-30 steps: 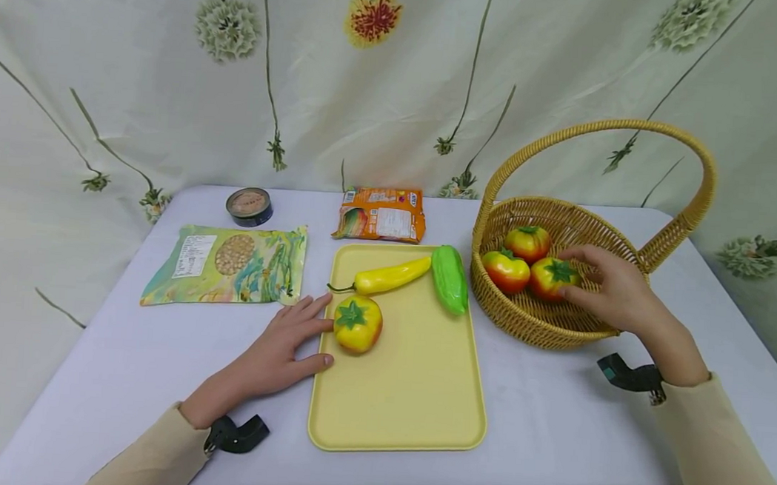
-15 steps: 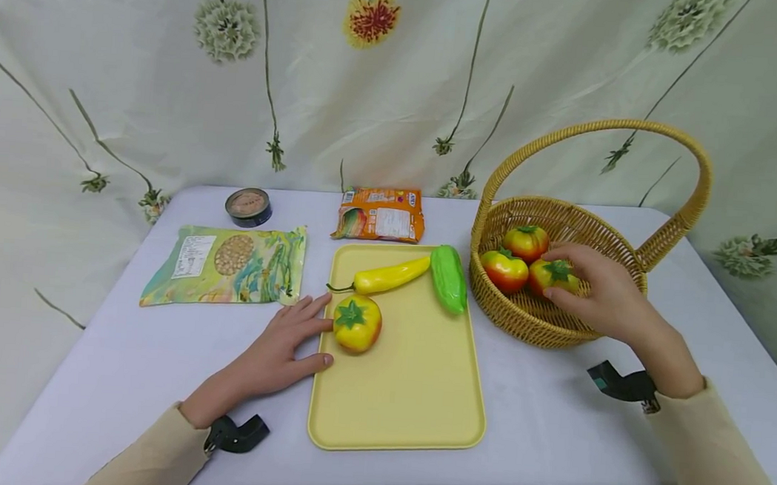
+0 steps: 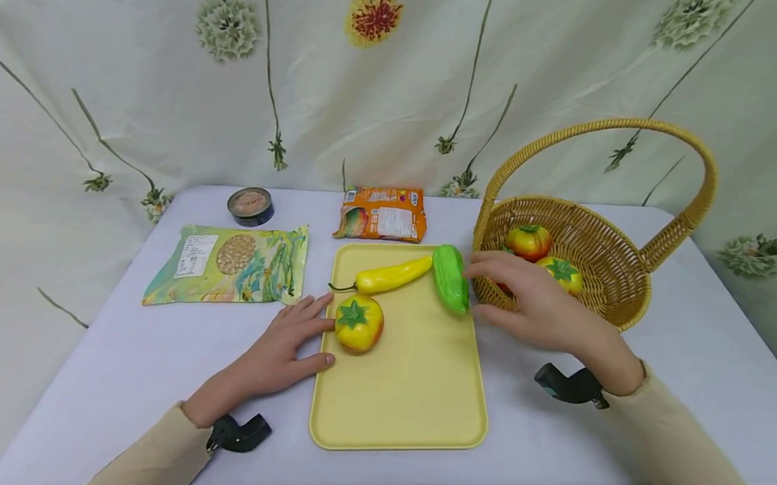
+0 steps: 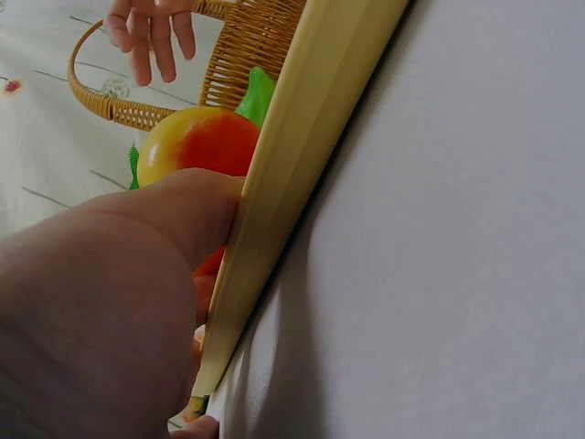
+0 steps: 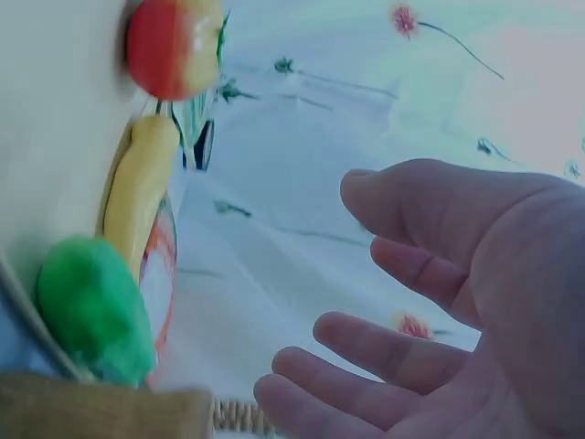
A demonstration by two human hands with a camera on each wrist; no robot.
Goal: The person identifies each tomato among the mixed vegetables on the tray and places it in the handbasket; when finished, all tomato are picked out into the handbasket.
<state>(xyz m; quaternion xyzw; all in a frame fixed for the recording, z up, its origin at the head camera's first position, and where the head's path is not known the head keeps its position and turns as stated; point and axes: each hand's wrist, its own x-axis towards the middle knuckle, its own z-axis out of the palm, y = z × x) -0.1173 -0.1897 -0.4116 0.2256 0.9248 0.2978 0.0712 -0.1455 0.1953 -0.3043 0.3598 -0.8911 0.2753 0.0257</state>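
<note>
My left hand (image 3: pixel 282 343) lies on the left rim of a yellow tray (image 3: pixel 405 399), its spread fingers beside a yellow-red tomato (image 3: pixel 359 326). In the left wrist view, its thumb (image 4: pixel 196 206) touches the tray's edge. Also on the tray are a yellow chili pepper (image 3: pixel 393 275) and a lumpy green vegetable (image 3: pixel 451 280). My right hand (image 3: pixel 538 300) hovers over the near left rim of a wicker basket (image 3: pixel 627 276), near the green vegetable. Nothing is between its fingers in the right wrist view. The basket holds tomatoes (image 3: pixel 529 241), one mostly hidden behind the hand.
Behind the tray lies an orange snack packet (image 3: pixel 381 214). At the back left are a flat round tin (image 3: pixel 250 206) and a green printed bag (image 3: pixel 227 264). The basket's tall arched handle (image 3: pixel 636 125) rises at right. A flowered cloth (image 3: pixel 318 82) hangs behind the table.
My right hand has moved left from the nearest tomato in the basket to above the rim, its grasp loosened and holding nothing. The left hand stays on the tray's edge.
</note>
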